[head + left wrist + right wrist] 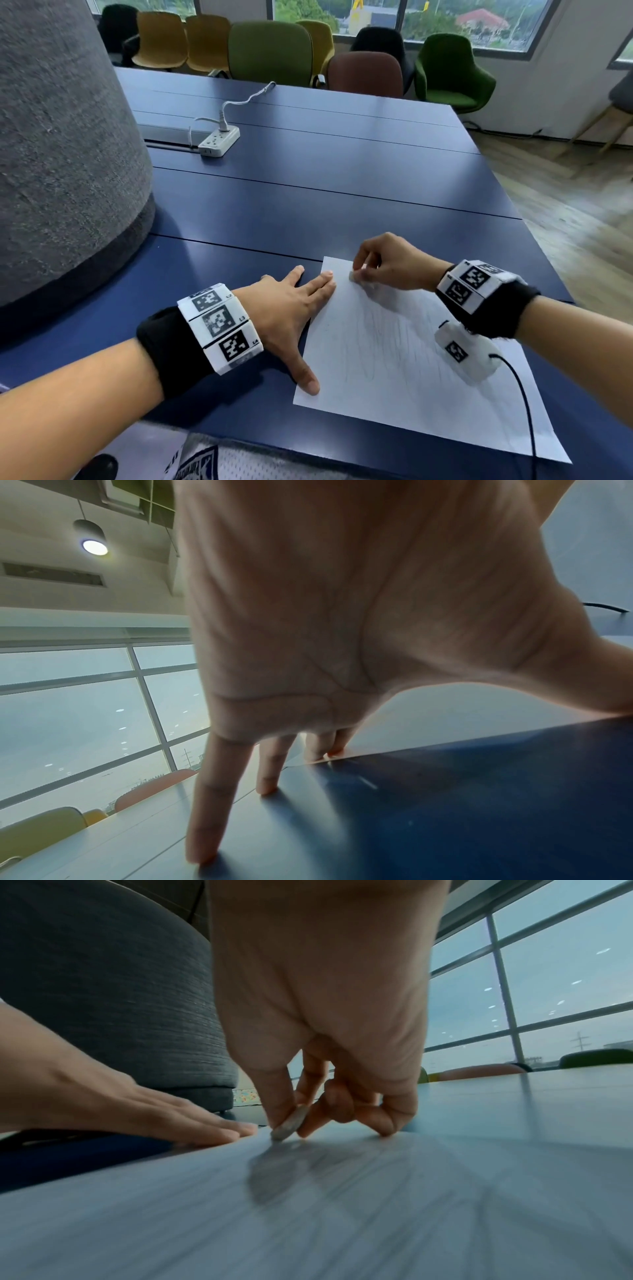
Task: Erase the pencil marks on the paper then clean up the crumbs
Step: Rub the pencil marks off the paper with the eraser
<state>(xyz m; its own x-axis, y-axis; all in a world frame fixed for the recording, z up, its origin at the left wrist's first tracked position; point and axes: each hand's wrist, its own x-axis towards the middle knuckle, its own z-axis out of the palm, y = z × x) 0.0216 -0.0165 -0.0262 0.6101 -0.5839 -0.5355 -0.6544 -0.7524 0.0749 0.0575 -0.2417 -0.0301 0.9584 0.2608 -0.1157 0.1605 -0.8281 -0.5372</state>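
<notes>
My left hand (pixel 291 308) lies flat, fingers spread, pinning the white paper sheet (pixel 404 370) on the dark blue tabletop (pixel 308 205), while my right hand (pixel 387 263) pinches the small grey eraser (pixel 290 1125) at its far corner; I should rub with short, light strokes directed away from the pinned edge.

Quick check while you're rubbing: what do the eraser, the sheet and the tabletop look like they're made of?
Eraser: likely rubber or vinyl, a matte grey, worn, rounded piece pinched by the right hand.
Paper: thin matte white sheet lying flat, faint pencil lines showing; the left hand presses its edge.
Table: probably laminate or painted board, smooth dark blue with a soft sheen and straight seams.
</notes>
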